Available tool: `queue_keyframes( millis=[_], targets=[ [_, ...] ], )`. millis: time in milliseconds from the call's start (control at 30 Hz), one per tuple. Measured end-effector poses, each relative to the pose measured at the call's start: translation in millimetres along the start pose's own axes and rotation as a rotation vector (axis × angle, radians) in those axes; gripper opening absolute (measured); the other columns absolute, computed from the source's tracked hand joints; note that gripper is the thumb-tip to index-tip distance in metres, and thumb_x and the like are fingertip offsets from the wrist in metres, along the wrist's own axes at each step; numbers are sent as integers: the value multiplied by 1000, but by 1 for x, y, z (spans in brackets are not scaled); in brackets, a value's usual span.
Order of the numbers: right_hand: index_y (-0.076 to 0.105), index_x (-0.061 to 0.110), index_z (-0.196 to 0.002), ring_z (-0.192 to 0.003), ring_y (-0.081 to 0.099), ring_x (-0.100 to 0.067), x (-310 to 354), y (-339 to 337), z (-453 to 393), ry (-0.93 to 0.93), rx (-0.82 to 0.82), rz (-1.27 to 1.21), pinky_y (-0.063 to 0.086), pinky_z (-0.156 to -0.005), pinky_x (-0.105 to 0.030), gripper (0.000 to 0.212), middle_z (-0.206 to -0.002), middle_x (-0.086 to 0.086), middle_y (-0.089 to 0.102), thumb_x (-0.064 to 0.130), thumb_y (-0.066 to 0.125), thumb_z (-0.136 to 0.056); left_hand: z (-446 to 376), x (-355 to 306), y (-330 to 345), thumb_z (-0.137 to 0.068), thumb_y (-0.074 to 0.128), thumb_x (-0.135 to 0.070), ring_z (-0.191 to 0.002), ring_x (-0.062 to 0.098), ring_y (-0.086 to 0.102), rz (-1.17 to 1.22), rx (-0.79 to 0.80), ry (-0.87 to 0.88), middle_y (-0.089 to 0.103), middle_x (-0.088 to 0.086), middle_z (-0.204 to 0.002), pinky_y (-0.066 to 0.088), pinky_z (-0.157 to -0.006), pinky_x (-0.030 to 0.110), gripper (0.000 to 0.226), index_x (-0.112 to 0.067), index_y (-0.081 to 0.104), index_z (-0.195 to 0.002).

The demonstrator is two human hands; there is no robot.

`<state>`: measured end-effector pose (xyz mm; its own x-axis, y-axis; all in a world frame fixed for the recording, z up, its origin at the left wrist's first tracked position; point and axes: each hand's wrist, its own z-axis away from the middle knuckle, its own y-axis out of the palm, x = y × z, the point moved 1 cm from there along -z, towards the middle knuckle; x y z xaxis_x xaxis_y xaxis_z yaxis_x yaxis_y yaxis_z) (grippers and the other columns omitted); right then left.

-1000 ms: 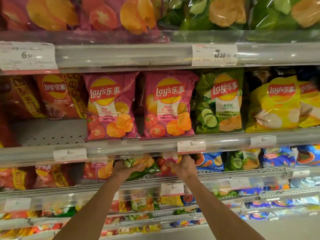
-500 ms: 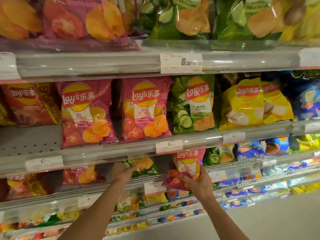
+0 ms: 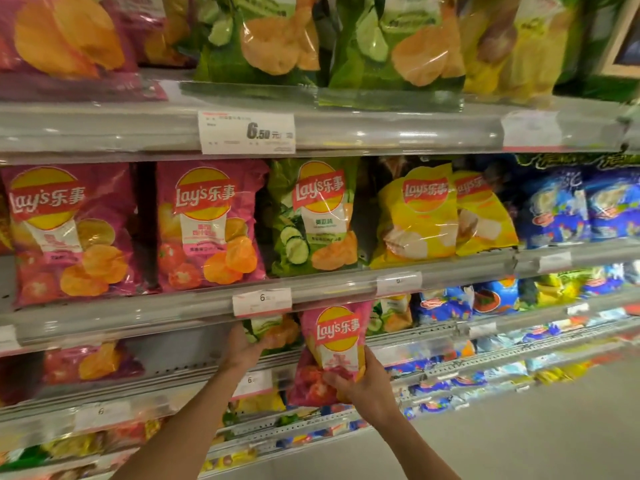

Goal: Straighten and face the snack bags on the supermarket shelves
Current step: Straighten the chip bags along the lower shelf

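Below the middle shelf [image 3: 138, 313], the right hand [image 3: 367, 386] pinches a pink chip bag [image 3: 332, 344] while the left hand [image 3: 242, 348] grips a green chip bag [image 3: 273, 332]; either could slip and fall.

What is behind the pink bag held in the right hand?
The pink bag, gripped by the right hand, is out in front of the shelf edge. Beside it the left hand holds a green bag. What stands directly behind is covered.
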<state>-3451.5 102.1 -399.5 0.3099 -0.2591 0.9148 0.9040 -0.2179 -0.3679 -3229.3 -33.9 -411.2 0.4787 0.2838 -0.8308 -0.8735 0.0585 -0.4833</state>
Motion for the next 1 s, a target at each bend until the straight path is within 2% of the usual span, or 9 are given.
queue_keyframes(
  millis=[100,233,367,467,633,700,767,833,1000],
  targets=[
    [60,28,-117,-92,71,-1,3,6,0,-7,29,-13,57,-72,-16,57,-101,10,76,27,93,-71,-2,0,1,-72,88,-17,-112,25,58,-20,110,54,63,15,-125,44,-92,31,62,-7,51,-121],
    [59,33,-117,-93,69,3,12,20,6,-36,40,8,57,-75,-16,59,-102,15,74,35,93,-69,3,14,-17,-72,88,-23,-122,29,58,-117,201,61,63,10,-130,47,-104,44,73,-11,52,-134],
    [57,40,-112,-94,67,7,26,44,13,-65,69,-7,58,-80,-19,56,-98,24,74,35,93,-69,18,41,-51,-81,73,-51,-126,25,51,-528,-18,187,56,3,-136,44,-104,36,69,-23,49,-139],
    [57,35,-118,-97,69,0,41,76,18,-82,106,-30,60,-88,-30,60,-103,17,75,33,92,-70,35,70,-88,-87,67,-47,-124,23,50,-678,-166,368,57,1,-132,41,-106,39,52,-26,56,-133],
    [55,29,-127,-103,67,-2,73,143,17,-119,161,9,57,-92,-30,67,-111,13,73,37,91,-71,52,120,-148,-80,72,-41,-108,30,60,-858,-236,483,62,6,-118,48,-97,46,54,-17,63,-128],
    [54,26,-129,-110,66,-14,84,170,9,-114,179,11,55,-96,-39,69,-117,7,71,38,91,-72,54,136,-166,-88,62,-49,-134,32,46,-959,-177,365,51,9,-141,28,-116,50,68,-14,47,-145],
    [52,22,-130,-108,64,-13,95,196,-3,-101,162,5,55,-89,-30,71,-116,11,65,39,90,-73,53,151,-177,-94,49,-51,-148,32,26,-1057,-118,296,35,10,-156,11,-122,55,74,-12,31,-154],
    [45,23,-142,-105,62,-11,107,218,-14,-84,128,17,49,-80,-16,82,-114,15,56,43,88,-75,52,156,-183,-96,44,-50,-151,33,16,-1095,-75,291,27,14,-161,3,-122,58,76,-9,22,-156],
    [59,17,-130,-112,65,-23,113,257,-44,-80,76,93,48,-82,-26,65,-109,7,64,44,86,-77,48,149,-184,-94,41,-51,-153,31,-5,-1111,71,215,0,14,-165,-10,-121,48,89,-10,-7,-157]
  ],
)
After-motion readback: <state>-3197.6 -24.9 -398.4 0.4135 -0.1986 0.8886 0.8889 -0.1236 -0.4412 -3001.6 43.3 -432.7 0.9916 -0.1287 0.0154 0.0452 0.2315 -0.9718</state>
